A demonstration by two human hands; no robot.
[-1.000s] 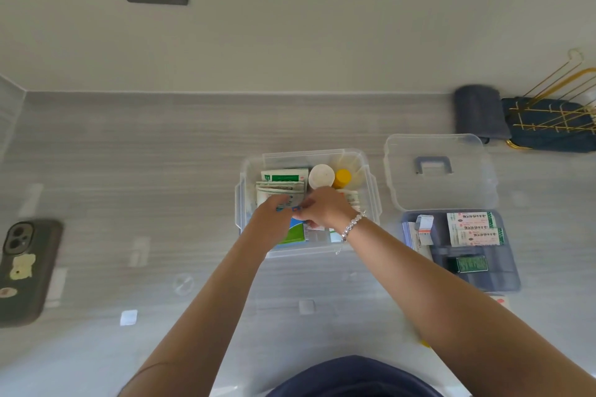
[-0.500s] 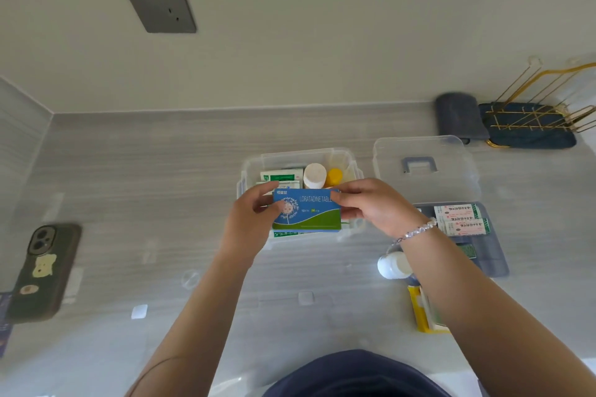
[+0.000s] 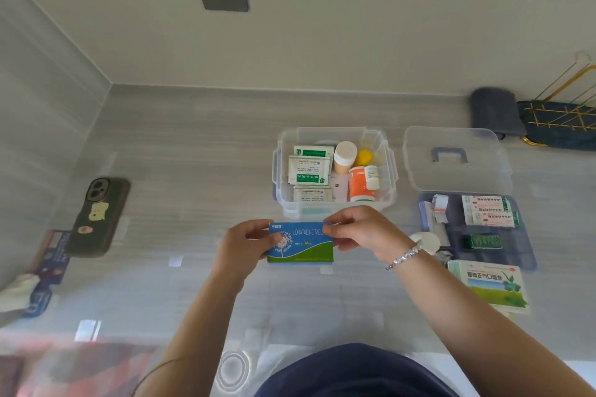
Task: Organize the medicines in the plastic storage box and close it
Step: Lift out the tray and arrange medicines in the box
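A clear plastic storage box [image 3: 388, 167] stands open on the table, holding green-and-white sachets [image 3: 309, 169], a white-capped bottle [image 3: 344, 155], a yellow cap [image 3: 365, 156] and an orange bottle [image 3: 360, 184]. Just in front of it, above the table, both hands hold a blue-and-green Loratadine box [image 3: 300, 243]. My left hand [image 3: 246, 243] grips its left end and my right hand [image 3: 362, 232] pinches its top right corner. The clear lid [image 3: 454, 159] with a grey handle lies right of the box.
A grey divider tray [image 3: 522, 255] with small medicine packs lies below the lid. A green-and-white medicine carton [image 3: 488, 285] and a white bottle cap [image 3: 427, 242] sit near it. A phone [image 3: 96, 217] lies at left. A wire rack [image 3: 561, 119] stands at far right.
Both hands lifted the blue box out of the storage box and drew it toward me, in front of the box. The view shifted down.
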